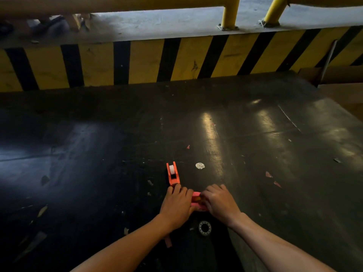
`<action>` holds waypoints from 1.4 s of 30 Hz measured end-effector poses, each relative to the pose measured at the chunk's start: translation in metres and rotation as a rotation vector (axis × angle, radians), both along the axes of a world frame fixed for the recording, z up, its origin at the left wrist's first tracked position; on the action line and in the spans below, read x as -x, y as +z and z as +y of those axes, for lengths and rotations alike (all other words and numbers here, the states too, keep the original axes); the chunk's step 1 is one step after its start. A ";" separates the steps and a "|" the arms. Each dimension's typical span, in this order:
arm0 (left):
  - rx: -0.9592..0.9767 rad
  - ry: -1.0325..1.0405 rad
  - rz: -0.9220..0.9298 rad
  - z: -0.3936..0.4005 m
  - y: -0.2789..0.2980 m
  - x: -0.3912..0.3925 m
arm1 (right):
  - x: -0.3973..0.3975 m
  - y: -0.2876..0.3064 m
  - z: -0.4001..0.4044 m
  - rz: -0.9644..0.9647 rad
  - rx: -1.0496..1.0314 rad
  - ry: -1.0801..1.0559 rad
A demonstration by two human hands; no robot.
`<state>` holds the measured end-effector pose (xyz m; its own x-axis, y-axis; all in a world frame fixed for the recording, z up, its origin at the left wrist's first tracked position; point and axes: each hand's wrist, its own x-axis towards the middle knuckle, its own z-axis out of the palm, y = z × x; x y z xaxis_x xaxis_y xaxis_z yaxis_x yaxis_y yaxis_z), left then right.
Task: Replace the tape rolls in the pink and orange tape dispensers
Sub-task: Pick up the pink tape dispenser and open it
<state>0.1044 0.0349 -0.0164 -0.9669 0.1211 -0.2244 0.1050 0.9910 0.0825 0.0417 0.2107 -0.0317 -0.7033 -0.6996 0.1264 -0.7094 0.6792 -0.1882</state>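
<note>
The pink tape dispenser (195, 199) lies on the dark table between my two hands, mostly covered by them. My left hand (176, 207) grips its left side and my right hand (220, 203) closes over its right side. Just beyond my left fingers stands the orange tape dispenser (173, 174), upright, with a white tape roll (171, 169) seated in it. A clear tape roll with a dark core (204, 228) lies flat on the table below my hands, between my wrists. A pink strip (168, 242) lies under my left forearm.
A round white sticker (200, 165) lies right of the orange dispenser. Small paper and tape scraps (272, 177) dot the table. A yellow-and-black striped barrier (176, 59) runs along the far edge, and cardboard (337, 91) sits at the far right.
</note>
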 end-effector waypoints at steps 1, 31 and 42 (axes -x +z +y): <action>-0.007 0.003 -0.004 0.000 0.000 0.001 | 0.000 0.001 0.000 0.013 0.000 0.023; -0.950 0.217 0.343 0.023 0.014 -0.029 | -0.043 0.031 0.042 -0.873 0.946 -0.761; -1.004 0.475 0.246 0.005 -0.006 -0.049 | -0.061 -0.003 0.073 -0.415 -0.032 -0.509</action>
<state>0.1537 0.0400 -0.0225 -0.9674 -0.2513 -0.0306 -0.1405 0.4325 0.8906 0.1029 0.2836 -0.0342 -0.9333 -0.2655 -0.2419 -0.1708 0.9206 -0.3512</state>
